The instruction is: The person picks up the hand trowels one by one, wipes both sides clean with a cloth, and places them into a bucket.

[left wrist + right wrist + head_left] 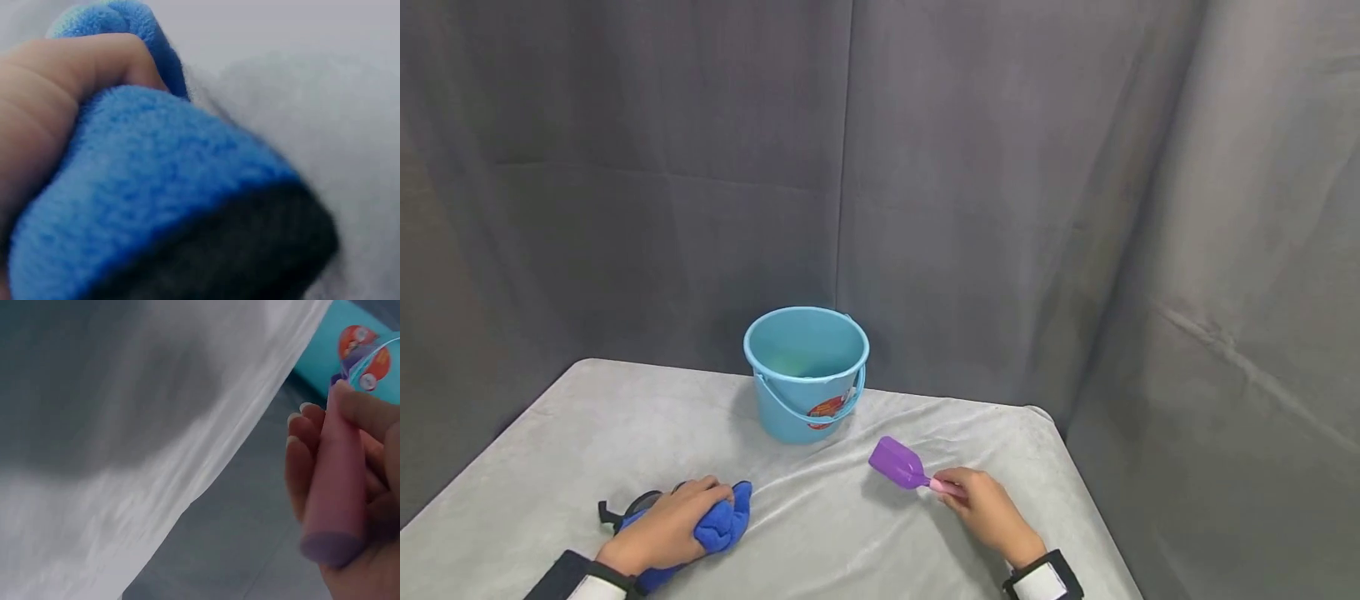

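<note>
- One expanse of grey curtain [1000, 167] hung behind the far edge and along the right side.
- Pale, creased cloth covered the table [587, 433].
- A light blue bucket [790, 408] stood upright at the far side, between the two hands from left to right, its handle lowered over a red sticker [826, 408].
- A blue fleecy bundle [721, 527] with dark parts lay at the near left, directly under the left hand and jutting out to its right.
- The left hand [662, 529] grasped that bundle, fingers bent into the fleece.
- The right hand [988, 510], near right, pinched a scoop between thumb and fingers.
- That purple scoop [898, 462] reached out left of the right hand, well apart from the left; its blade pointed far left.
- Its pink handle [937, 486] sat within the right hand's grasp.
</note>
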`<state>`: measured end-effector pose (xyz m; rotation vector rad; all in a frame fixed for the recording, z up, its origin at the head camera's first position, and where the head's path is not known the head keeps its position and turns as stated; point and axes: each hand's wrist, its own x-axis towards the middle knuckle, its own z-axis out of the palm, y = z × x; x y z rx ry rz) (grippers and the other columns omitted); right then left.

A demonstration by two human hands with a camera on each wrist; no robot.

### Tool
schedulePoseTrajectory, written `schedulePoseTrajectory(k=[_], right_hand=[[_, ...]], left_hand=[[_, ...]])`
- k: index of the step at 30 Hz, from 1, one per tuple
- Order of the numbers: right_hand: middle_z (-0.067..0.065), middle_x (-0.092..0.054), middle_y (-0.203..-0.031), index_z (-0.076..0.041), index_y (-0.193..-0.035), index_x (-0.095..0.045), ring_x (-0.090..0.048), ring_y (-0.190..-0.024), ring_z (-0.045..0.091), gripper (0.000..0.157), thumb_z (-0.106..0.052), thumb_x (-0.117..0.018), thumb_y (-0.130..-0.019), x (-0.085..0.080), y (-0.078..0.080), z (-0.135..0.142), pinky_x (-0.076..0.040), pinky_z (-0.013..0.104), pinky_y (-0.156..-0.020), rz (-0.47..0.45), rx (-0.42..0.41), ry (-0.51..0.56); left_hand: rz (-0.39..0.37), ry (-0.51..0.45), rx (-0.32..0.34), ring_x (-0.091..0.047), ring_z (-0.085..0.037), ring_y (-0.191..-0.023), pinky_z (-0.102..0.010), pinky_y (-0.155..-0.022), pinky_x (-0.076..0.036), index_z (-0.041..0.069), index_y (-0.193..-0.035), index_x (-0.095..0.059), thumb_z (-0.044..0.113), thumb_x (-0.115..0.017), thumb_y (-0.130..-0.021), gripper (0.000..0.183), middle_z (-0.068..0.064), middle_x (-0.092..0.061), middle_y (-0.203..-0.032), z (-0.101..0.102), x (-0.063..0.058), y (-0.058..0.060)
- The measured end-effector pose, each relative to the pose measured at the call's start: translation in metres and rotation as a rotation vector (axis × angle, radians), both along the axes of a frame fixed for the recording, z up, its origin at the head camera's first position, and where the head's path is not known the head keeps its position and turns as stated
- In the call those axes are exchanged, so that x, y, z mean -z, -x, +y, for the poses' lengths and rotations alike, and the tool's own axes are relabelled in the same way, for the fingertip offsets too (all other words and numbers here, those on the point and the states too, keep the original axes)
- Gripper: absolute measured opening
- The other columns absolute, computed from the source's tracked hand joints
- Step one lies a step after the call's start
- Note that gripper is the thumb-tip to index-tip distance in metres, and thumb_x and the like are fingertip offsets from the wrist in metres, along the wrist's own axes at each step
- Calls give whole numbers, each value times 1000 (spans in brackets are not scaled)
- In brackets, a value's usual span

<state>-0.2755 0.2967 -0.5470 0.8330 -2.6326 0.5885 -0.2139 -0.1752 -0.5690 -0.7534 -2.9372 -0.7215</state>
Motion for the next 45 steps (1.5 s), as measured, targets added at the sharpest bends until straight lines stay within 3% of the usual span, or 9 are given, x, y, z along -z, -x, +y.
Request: schedulePoseTrajectory(k=[8, 12, 17, 23, 28, 34, 37, 41, 45], right_hand=[[-7, -78, -94, -14, -101, -81, -69, -84, -1, 18, -14, -83, -83, -13, -12, -23, -58, 29, -72, 12, -66, 49], [-6, -79, -93, -12, -99, -81, -71, -87, 0, 13, -14, -81, -86, -13, -16, -37, -59, 28, -74, -35, -127, 45], [-7, -78, -93, -13, -100, -81, -69, -87, -3, 12, -18, -78, -90, -16, -17, -63, -58, 25, -74, -118, -180, 2], [-18, -72, -79, -18, -97, -81, -48, -65, -16, 7, -19, -76, -92, -20, -19, -96, -42, 9, -59, -183, -266, -10], [-21, -65, -70, -19, -93, -80, -38, -61, -16, 8, -24, -74, -94, -22, -20, -108, -34, 7, -55, -179, -315, -19], [-17, -75, -87, -18, -97, -81, -47, -69, -19, 9, -24, -74, -94, -26, -20, -119, -41, 5, -63, -168, -347, -2], [-17, -73, -81, -18, -94, -80, -42, -64, -14, 5, -21, -76, -93, -29, -19, -122, -36, 5, -61, -105, -363, -10], [-16, -72, -77, -18, -92, -80, -45, -65, -13, 4, -21, -77, -92, -33, -16, -122, -37, 6, -62, -13, -364, -42], [-14, -77, -87, -19, -97, -82, -62, -76, -11, 8, -23, -77, -91, -39, -13, -121, -48, 10, -69, 40, -358, -62]], left_hand=[[27, -137, 87, -56, -8, -90, -32, -78, -52, 22, -108, -60, 6, -81, -80, 39, 10, -59, -99, -1, -9, 6], [89, -195, 49, -61, -14, -103, -36, -87, -54, 19, -117, -61, -3, -80, -72, 53, 4, -64, -113, -2, -16, 1], [141, -262, 35, -63, -11, -101, -35, -84, -55, 24, -116, -61, 8, -85, -73, 52, 10, -66, -112, 6, -32, 0], [151, -314, 54, -63, -6, -94, -32, -78, -55, 30, -117, -61, 15, -88, -73, 54, 14, -66, -108, 24, -48, 6], [166, -336, 89, -62, -6, -94, -32, -81, -55, 31, -117, -62, 14, -88, -72, 55, 15, -66, -109, 44, -55, 15], [250, -269, 82, -62, -10, -101, -44, -89, -53, 27, -121, -65, 20, -91, -71, 57, 11, -67, -114, 65, -49, 18], [301, -245, 66, -60, -15, -109, -58, -97, -45, 26, -124, -65, 22, -90, -71, 59, 9, -65, -118, 74, -42, 17], [308, -282, 97, -53, -26, -128, -71, -102, -36, 25, -138, -60, 18, -90, -66, 78, 3, -60, -136, 82, -33, 15], [296, -280, 136, -50, -29, -137, -68, -102, -39, 29, -143, -58, 34, -92, -71, 80, 2, -55, -148, 91, -32, 15]])
